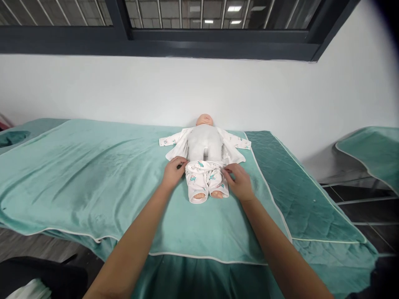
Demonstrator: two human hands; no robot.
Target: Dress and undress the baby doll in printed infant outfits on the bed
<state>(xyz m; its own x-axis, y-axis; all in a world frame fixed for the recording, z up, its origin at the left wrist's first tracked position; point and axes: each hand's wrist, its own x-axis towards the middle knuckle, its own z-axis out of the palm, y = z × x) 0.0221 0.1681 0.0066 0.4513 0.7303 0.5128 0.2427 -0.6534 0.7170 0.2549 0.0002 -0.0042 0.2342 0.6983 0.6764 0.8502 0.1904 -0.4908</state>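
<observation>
A baby doll [205,139] with a pale cloth body lies on its back on a green blanket [174,232], its head toward the wall. It wears an open white printed jacket [238,142], sleeves spread to both sides. White printed pants [199,176] cover its lower legs, with the waistband bunched around knee height and the feet showing at the cuffs. My left hand [175,170] pinches the left edge of the waistband. My right hand [238,179] grips the right edge between thumb and fingers. Both fingertips are partly hidden against the fabric.
The bed has a darker quilted green cover [305,195] under the blanket at right. Behind it rises a white wall [124,89] below a dark-framed window [218,43]. Another green-covered surface [374,145] stands at far right, and a black object [43,276] is at lower left.
</observation>
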